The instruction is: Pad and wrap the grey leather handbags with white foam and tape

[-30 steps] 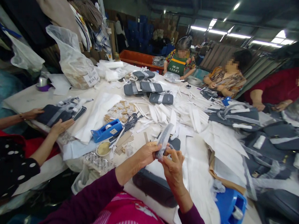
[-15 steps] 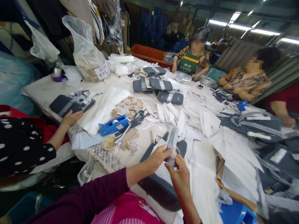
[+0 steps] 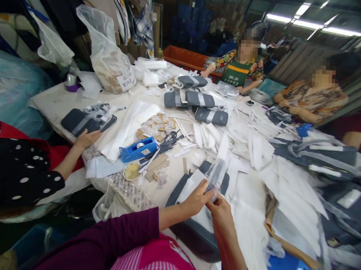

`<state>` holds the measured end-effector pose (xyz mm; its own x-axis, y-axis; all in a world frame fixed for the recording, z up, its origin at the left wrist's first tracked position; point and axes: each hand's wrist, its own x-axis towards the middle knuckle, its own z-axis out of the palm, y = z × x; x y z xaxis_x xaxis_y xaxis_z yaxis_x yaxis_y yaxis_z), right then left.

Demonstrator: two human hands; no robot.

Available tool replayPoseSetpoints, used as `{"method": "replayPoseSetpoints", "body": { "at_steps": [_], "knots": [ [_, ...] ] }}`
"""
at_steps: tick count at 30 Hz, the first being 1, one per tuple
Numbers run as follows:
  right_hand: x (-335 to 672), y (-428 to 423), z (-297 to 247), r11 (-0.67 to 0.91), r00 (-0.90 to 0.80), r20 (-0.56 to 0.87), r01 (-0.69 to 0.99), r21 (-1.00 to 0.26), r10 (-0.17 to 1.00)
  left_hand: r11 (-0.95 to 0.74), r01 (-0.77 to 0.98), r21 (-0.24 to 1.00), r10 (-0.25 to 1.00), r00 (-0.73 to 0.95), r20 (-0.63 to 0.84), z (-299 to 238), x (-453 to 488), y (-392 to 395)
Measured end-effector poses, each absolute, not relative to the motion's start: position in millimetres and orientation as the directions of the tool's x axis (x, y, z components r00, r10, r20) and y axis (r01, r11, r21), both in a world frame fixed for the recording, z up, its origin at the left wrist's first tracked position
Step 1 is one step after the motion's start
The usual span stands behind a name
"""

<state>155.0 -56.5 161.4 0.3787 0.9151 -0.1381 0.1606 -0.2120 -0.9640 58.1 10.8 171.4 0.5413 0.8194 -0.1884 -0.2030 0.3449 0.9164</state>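
Observation:
Both of my hands pinch a strap wrapped in translucent plastic [image 3: 216, 173], which points up and away from me. My left hand [image 3: 197, 198] grips it from the left side, and my right hand [image 3: 222, 214] has thumb and fingers closed on its near end. Part of that end is hidden behind the fingers. Directly below lies a dark grey bag [image 3: 197, 240], partly covered by a white sheet [image 3: 192, 185]. White paper strips [image 3: 253, 147] are heaped beyond the bag.
A blue tape dispenser [image 3: 139, 149], a round yellow tin [image 3: 132, 171] and brown tags [image 3: 156, 125] lie left of centre. Wrapped grey pieces [image 3: 200, 98] are stacked farther back. A co-worker's hand [image 3: 87, 139] rests by another grey bag [image 3: 80, 120]. Other people sit across the table.
My hands have come closer together on the strap, which now leans more to the right. The camera view has shifted slightly. The co-worker in the green apron has moved an arm outward.

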Motion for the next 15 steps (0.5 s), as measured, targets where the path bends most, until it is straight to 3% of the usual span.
{"method": "replayPoseSetpoints", "body": {
  "at_steps": [2, 4, 6, 8, 10, 12, 13, 15],
  "knots": [
    [154, -51, 160, -0.168, 0.410, -0.070, 0.209, -0.963, 0.910, 0.457, -0.274, 0.846, 0.772, 0.595, -0.224, 170, 61, 18],
    [156, -46, 157, -0.023, 0.385, 0.136, 0.381, -0.924, 0.913, 0.595, -0.290, 0.750, 0.671, 0.693, -0.264, 169, 62, 29],
    [159, -43, 154, 0.053, 0.327, 0.229, 0.469, -0.882, 0.917, 0.639, -0.259, 0.724, 0.624, 0.725, -0.292, 169, 63, 38],
    [162, -39, 153, -0.052, 0.344, 0.101, 0.410, -0.910, 0.934, 0.557, -0.209, 0.804, 0.676, 0.676, -0.293, 170, 66, 42],
    [162, -35, 155, -0.232, 0.381, -0.125, 0.247, -0.941, 0.916, 0.419, -0.162, 0.893, 0.766, 0.591, -0.252, 173, 69, 41],
    [159, -30, 158, -0.305, 0.399, -0.240, 0.109, -0.946, 0.885, 0.379, -0.137, 0.915, 0.797, 0.550, -0.248, 175, 71, 39],
    [156, -28, 160, -0.269, 0.435, -0.192, 0.122, -0.955, 0.880, 0.439, -0.122, 0.890, 0.780, 0.544, -0.310, 174, 72, 39],
    [155, -22, 164, -0.069, 0.405, 0.052, 0.279, -0.958, 0.913, 0.607, -0.053, 0.793, 0.665, 0.581, -0.470, 168, 72, 46]
  ]
}}
